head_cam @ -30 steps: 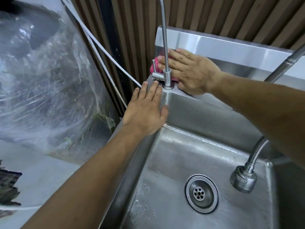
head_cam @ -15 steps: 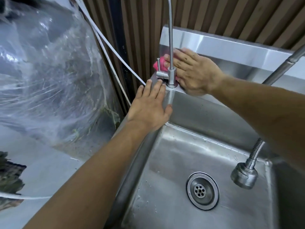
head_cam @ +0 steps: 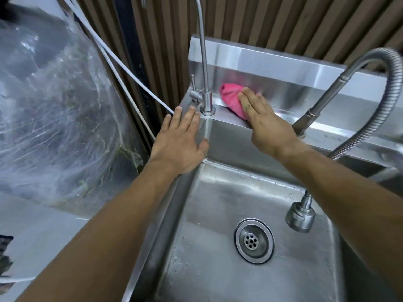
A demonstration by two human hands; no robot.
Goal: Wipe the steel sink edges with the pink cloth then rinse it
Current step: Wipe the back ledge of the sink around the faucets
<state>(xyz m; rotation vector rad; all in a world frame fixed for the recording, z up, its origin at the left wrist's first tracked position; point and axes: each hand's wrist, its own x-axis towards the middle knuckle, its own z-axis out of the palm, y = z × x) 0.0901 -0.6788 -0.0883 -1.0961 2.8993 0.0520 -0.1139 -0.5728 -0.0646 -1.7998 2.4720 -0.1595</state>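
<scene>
The right hand (head_cam: 265, 125) presses the pink cloth (head_cam: 231, 99) flat on the far sink edge (head_cam: 226, 118), fingers straight. The left hand (head_cam: 178, 140) rests flat on the left edge. More wiping and the rinse are probably left.

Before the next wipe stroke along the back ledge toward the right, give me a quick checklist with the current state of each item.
1. Pink cloth under the right hand: ok, flat fingers press it on the back ledge.
2. Left hand braced: ok, it rests flat on the sink's left rim, beside the small faucet.
3. Path to the right: not ok, the spray faucet's base stands on the ledge just past the right hand.
4. Spray head out of the way: ok, it hangs low over the basin.
5. Water off: ok, no stream shows.
6. Ledge left of the cloth clean: cannot tell.
</scene>
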